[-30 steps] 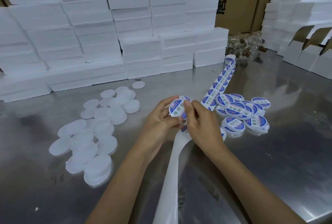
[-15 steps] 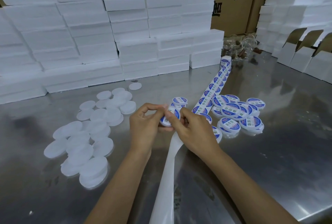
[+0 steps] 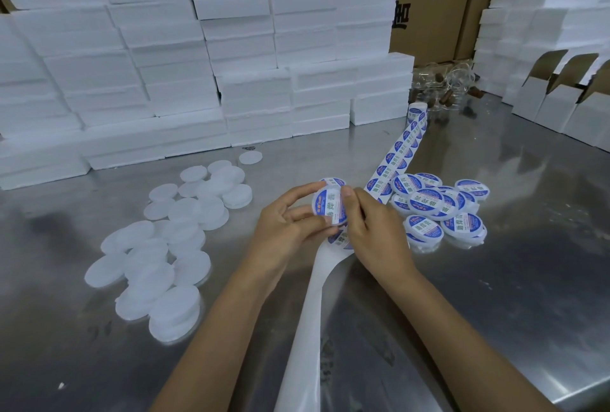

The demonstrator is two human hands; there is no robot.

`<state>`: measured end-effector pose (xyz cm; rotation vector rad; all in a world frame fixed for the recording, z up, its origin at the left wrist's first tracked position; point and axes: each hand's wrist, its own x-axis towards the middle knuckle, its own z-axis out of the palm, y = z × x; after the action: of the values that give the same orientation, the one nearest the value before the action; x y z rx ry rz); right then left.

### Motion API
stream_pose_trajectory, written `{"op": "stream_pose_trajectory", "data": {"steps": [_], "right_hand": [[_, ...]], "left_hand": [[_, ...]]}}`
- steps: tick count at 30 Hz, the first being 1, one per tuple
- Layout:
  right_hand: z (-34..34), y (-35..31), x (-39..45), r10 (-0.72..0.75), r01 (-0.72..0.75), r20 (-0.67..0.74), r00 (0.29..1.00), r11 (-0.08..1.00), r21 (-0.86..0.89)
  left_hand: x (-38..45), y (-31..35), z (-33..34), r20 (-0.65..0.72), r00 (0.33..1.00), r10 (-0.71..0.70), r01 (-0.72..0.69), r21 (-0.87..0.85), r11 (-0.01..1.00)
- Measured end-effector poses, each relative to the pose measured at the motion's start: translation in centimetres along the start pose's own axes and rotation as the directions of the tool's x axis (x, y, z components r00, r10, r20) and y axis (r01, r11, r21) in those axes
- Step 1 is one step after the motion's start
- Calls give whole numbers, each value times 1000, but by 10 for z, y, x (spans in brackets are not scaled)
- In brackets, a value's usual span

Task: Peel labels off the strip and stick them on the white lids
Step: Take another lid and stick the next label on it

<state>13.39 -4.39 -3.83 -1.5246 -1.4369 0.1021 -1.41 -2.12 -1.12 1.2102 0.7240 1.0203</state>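
1. My left hand (image 3: 290, 223) grips a labelled lid (image 3: 330, 206) by its rim, above the steel table (image 3: 495, 312).
2. My right hand (image 3: 373, 230) pinches the label strip (image 3: 401, 147) beside that lid, thumb on the lid's top edge.
3. Bare white lids (image 3: 158, 256) lie left; finished lids (image 3: 439, 203) right.

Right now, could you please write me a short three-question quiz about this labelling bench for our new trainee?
1. True or false: the plain white lids lie left of the hands, the labelled lids right.
2. What does the left hand hold? A) a foam block B) a lid bearing a label C) a roll of tape
3. Fill in: the label strip runs back to a ____ standing near the foam blocks.

Key:
1. True.
2. B; the held lid bears a label, and the right hand touches it.
3. Roll.
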Motion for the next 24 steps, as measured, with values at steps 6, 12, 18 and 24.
{"op": "stream_pose_trajectory", "data": {"steps": [6,12,18,24], "right_hand": [[2,-5,-7,10,-11,126,992,1000,7],[0,-4,-4,-5,5,107,994,1000,8],[0,3,-3,14,-6,95,995,996,-84],[-25,31,12,195,-219,-131,972,955,-199]], "left_hand": [[-1,2,-4,-180,981,74,-81,-36,996],[-1,0,-1,-242,964,109,-113,0,994],[2,-5,0,-278,957,80,-75,29,997],[6,-11,-10,-352,934,57,-34,71,997]]}}
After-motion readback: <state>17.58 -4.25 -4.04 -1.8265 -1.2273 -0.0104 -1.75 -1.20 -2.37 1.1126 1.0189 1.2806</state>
